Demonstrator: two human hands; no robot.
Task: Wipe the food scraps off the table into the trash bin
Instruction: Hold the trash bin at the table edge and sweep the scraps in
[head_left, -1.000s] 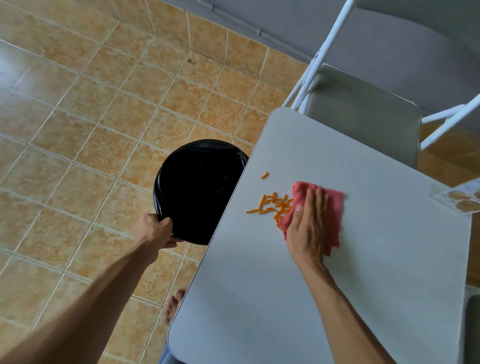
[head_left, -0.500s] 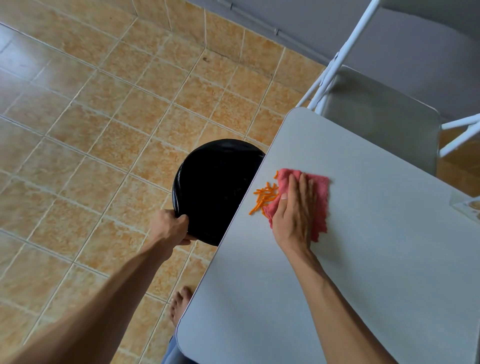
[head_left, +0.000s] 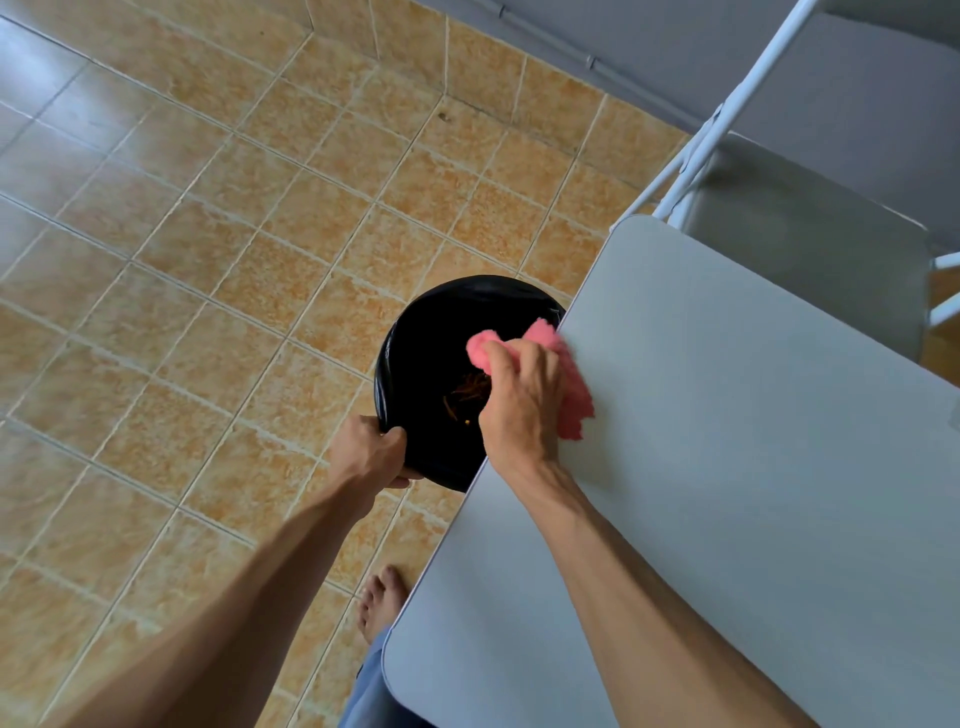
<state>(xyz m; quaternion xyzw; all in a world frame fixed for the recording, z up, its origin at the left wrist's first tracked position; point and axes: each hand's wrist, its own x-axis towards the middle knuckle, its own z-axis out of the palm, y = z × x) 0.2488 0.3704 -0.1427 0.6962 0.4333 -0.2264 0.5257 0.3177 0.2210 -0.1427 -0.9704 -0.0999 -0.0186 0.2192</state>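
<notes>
A black-lined trash bin (head_left: 426, 374) stands on the floor against the left edge of the grey table (head_left: 727, 467). My left hand (head_left: 369, 452) grips the bin's near rim. My right hand (head_left: 524, 405) holds a pink cloth (head_left: 571, 400) at the table's left edge, with the fingers curled over it and part of the cloth hanging over the bin. Orange food scraps (head_left: 470, 389) lie inside the bin, below the cloth. No scraps show on the table top.
A white folding chair (head_left: 810, 234) with a grey seat stands at the table's far end. Tan floor tiles spread to the left. My bare foot (head_left: 379, 597) is on the floor by the table's near left edge.
My right hand slid the cloth leftward to the table edge, pushing the orange scraps off the top into the bin. The left hand kept its grip on the bin rim.
</notes>
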